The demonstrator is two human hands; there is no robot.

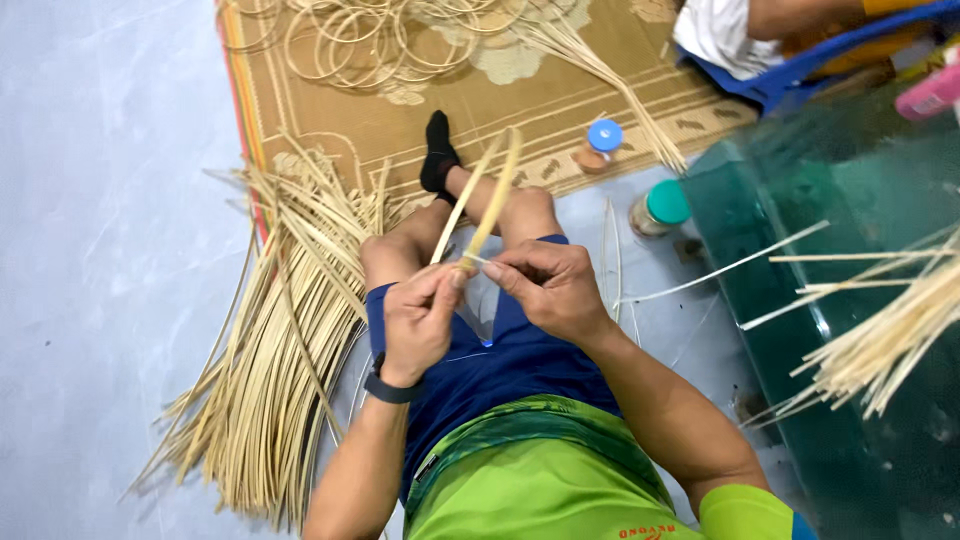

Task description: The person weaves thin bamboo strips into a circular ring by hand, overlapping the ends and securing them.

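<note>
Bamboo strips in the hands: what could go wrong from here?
1. Both hands, left hand and right hand, pinch the thin bamboo strips bare, so a splinter or cut seems possible.
2. The strips' free ends point up and could whip if they slip.
3. The loose strip pile beside the leg could snag.

Pale grey-blue floor (pixel 90 250), brown patterned woven mat (pixel 560 100), dark green glossy cabinet (pixel 850 330) at right.
</note>
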